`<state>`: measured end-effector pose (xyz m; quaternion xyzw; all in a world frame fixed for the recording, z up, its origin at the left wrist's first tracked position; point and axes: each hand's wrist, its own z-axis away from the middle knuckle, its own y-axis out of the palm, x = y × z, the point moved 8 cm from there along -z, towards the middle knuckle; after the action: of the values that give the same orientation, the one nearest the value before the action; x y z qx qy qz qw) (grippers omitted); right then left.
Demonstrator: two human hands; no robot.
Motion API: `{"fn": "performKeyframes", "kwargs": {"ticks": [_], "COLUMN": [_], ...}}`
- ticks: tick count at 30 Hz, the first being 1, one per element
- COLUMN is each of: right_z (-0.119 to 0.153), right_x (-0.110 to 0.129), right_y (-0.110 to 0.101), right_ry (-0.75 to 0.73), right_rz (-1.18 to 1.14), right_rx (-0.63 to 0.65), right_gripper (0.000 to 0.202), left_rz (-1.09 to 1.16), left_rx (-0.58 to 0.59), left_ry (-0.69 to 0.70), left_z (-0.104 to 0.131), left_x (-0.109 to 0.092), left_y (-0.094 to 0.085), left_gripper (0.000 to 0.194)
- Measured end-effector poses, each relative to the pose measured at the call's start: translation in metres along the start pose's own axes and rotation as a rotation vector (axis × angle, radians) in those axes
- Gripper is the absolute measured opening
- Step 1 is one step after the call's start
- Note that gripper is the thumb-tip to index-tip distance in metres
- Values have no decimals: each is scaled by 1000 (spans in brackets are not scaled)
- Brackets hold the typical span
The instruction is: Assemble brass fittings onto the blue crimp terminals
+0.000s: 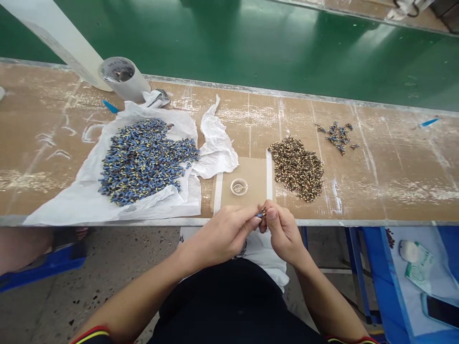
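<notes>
Both hands meet at the table's front edge. Between the fingertips of my left hand is a small blue piece, pinched. My right hand is closed against the piece's other end, its thumb and fingers pressed round a small brownish part too tiny to make out. Just beyond them a small round clear dish with a thin curled strand stands on a cardboard square. Left of it, a large heap of blue and yellow pieces lies on white paper. A heap of brown and cream pieces is on the right.
A small cluster of blue and brown pieces lies farther right. A white cylindrical container stands at the back left. Crumpled paper lies mid-table. At lower right are a phone and blue cloth. Someone's leg shows at left.
</notes>
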<state>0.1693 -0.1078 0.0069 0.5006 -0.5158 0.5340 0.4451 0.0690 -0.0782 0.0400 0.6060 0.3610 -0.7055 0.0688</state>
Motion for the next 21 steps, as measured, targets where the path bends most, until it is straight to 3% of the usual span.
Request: {"fn": "performKeyframes", "kwargs": {"ticks": [7, 21], "right_z": [-2, 7], "right_x": [9, 9], "right_y": [0, 9], "right_ry": [-92, -108], "right_rz": [163, 205], "right_rx": [-1, 104], "right_gripper": [35, 32], "left_rz": [81, 0], "left_rx": [-54, -68], "left_ry": [2, 82], "left_z": [2, 5], "left_x": [4, 0], "left_y": [4, 8], "left_gripper": [28, 26]}}
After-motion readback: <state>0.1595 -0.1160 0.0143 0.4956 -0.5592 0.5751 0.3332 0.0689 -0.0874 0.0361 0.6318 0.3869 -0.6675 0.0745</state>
